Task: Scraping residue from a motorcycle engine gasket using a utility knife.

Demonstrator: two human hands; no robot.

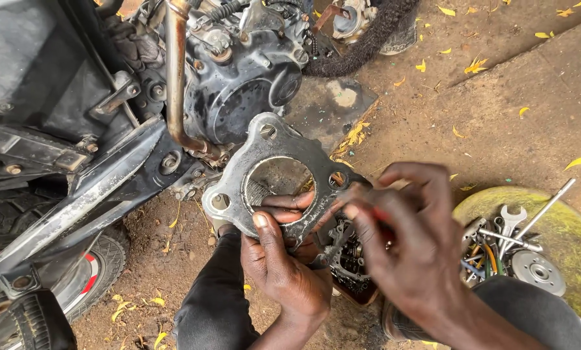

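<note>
On the far left stands the motorcycle, with its tyre (102,259) on the dirt and the dark engine (238,84) above, where a rusty exhaust pipe (176,78) bends down.

Just right of the pipe, the left hand (284,259) holds a flat grey metal gasket (271,178) with a big round opening. The thumb lies on the lower edge and the fingers come through the opening from behind, so the grip is closed firmly on the plate. The gasket is up in the air, in front of the engine and above a greasy part (352,266) that rests low between the knees.

The right hand (407,240) pinches a small tool at the gasket's right edge. The fingers are closed together, but the tool is mostly hidden; I can see only a little red.

In my judgement, the plate should be kept still and the scraping kept flat, with light strokes, so the thin edge does not bend.

Room is narrow on the left, near the pipe. On the right, the ground is open up to the yellow dish (566,227) of spanners (511,223).
</note>
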